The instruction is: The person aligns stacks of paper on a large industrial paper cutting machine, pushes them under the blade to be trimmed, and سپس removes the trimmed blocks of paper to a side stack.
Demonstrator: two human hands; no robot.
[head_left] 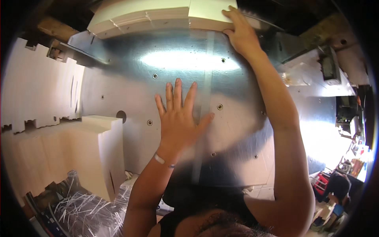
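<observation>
Palm down over the metal table, my left hand has its fingers spread and nothing in it. A pale band bracelet circles that wrist. My right arm stretches to the far side, where my right hand is at the right end of a cream paper stack. Its fingers lie over the stack's upper part and the thumb is against the lower front edge. To the left of it stands another long cream paper stack, its front layered and uneven. The upper parts of both stacks are cut off by the picture's edge.
Large piles of cream paper stand at the left, with a stepped block beside the table. Below them lie shredded paper strips. A metal side surface extends right, near a seated person. Small round fittings dot the table.
</observation>
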